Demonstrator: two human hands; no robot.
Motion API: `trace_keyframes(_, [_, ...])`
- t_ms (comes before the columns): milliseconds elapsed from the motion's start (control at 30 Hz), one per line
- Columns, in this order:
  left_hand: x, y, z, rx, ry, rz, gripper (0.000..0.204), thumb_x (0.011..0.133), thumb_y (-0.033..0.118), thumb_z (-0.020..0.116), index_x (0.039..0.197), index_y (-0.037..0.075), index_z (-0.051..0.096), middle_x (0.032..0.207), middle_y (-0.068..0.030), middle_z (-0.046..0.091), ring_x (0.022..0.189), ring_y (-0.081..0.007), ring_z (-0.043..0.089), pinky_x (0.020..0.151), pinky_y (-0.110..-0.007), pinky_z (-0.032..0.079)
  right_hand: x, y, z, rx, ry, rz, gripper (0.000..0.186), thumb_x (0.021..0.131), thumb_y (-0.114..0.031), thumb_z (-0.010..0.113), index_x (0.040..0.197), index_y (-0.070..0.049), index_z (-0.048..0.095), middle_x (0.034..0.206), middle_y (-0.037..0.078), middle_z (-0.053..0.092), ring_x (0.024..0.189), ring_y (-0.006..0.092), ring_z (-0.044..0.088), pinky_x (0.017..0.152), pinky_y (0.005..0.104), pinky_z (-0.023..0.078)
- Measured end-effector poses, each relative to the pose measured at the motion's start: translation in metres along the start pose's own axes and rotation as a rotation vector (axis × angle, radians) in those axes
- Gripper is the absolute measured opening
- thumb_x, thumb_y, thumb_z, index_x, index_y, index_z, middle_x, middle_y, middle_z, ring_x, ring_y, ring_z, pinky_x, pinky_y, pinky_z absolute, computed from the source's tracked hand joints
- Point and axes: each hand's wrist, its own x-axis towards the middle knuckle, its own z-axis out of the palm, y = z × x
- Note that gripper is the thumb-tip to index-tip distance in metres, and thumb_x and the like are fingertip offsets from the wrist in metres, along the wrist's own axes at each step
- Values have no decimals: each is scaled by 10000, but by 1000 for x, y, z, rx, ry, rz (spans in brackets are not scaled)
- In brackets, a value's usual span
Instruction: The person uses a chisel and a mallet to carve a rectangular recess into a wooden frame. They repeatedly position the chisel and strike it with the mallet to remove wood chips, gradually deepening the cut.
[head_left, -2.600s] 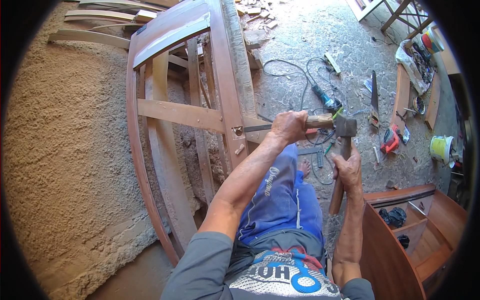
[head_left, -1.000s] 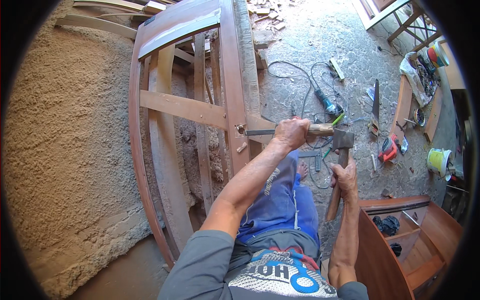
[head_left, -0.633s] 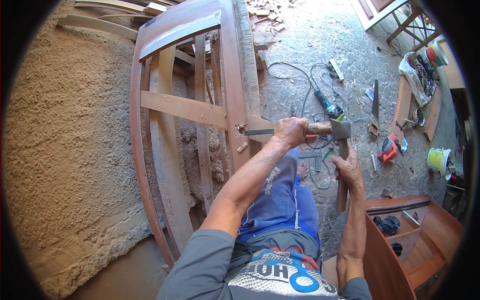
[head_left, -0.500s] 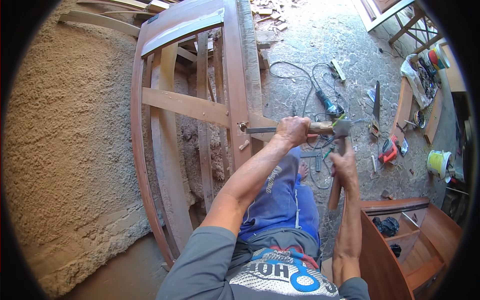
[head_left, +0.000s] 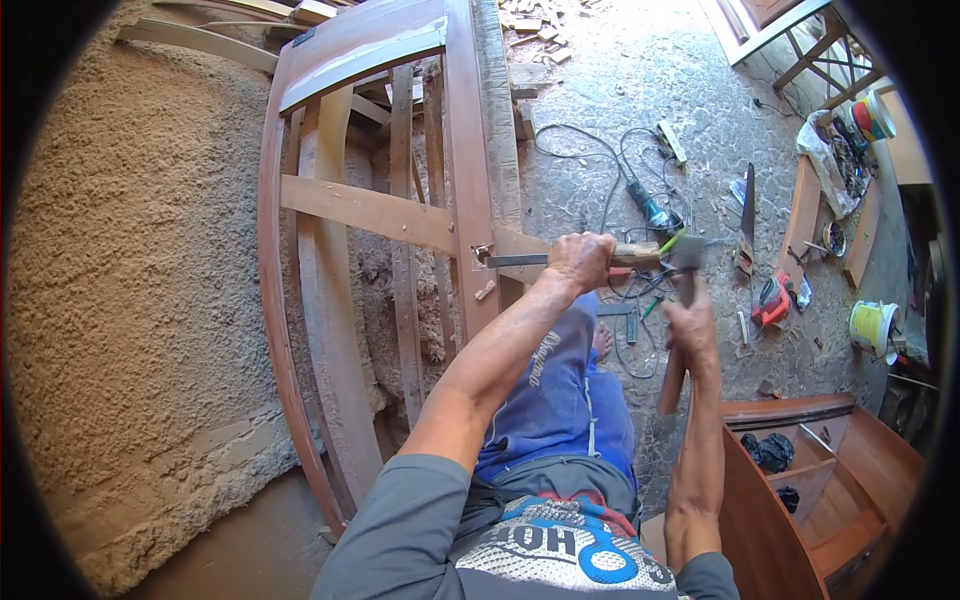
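My left hand [head_left: 582, 262] is closed round a long chisel [head_left: 520, 260], held almost level. Its steel blade points left, with the tip at a small cut hole [head_left: 481, 254] in the reddish wooden frame [head_left: 468, 190]. The wooden handle sticks out to the right of my fist. Gripped in my right hand [head_left: 693, 328] is a hammer [head_left: 686, 254], its head close to the chisel's handle end; whether they touch I cannot tell. The hammer's wooden shaft hangs down below my hand. A wood chip [head_left: 485, 290] lies on the frame near the hole.
Sawdust [head_left: 150, 300] is heaped left of the frame. On the floor at right lie a corded power tool [head_left: 650, 205], a handsaw [head_left: 747, 215], a red tool [head_left: 773, 300] and a metal square [head_left: 630, 325]. A bucket [head_left: 873, 330] and a reddish wooden cabinet [head_left: 770, 490] stand farther right.
The hammer and my right hand have shifted very slightly to the right. The chisel keeps its place at the hole, and the whole view has moved a little.
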Motion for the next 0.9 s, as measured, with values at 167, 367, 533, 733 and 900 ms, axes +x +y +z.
trace_keyframes(167, [-3, -2, -6, -16, -9, -17, 327, 866, 325, 704, 1180, 237, 733, 983, -160, 752, 945, -354, 730, 837, -471, 575, -1, -2, 0, 43, -102, 22, 449, 830, -49, 647, 1257, -24, 509, 681, 17, 523, 432, 110, 505, 369, 288, 415])
trace_keyframes(367, [-1, -5, -4, 25, -58, -25, 348, 852, 351, 724, 1177, 227, 733, 1029, -168, 747, 966, -355, 726, 845, -472, 576, 0, 6, 1, -91, -211, -9, 394, 834, -39, 632, 1208, -13, 510, 688, 17, 530, 438, 110, 515, 364, 284, 426])
trace_keyframes(533, [-2, -13, 18, -8, 117, 36, 230, 892, 282, 657, 1073, 160, 730, 990, -171, 748, 920, -363, 732, 781, -482, 580, -7, 0, 20, -10, -51, 79, 452, 827, -74, 651, 1254, -24, 509, 693, 31, 543, 446, 110, 504, 389, 306, 422])
trace_keyframes(733, [-1, -5, 14, 104, 8, 101, 165, 863, 181, 656, 1005, 116, 710, 922, -192, 748, 890, -363, 742, 767, -476, 587, -16, 13, 2, 32, -134, 93, 459, 838, -60, 646, 1269, -16, 496, 672, 3, 512, 428, 117, 516, 369, 283, 413])
trace_keyframes(900, [8, -4, 14, 68, -89, 16, 250, 840, 234, 716, 1080, 165, 733, 965, -176, 756, 947, -355, 740, 828, -467, 583, -19, 21, 13, 221, -82, 174, 460, 832, -34, 643, 1269, -19, 499, 677, 4, 520, 410, 116, 507, 363, 287, 420])
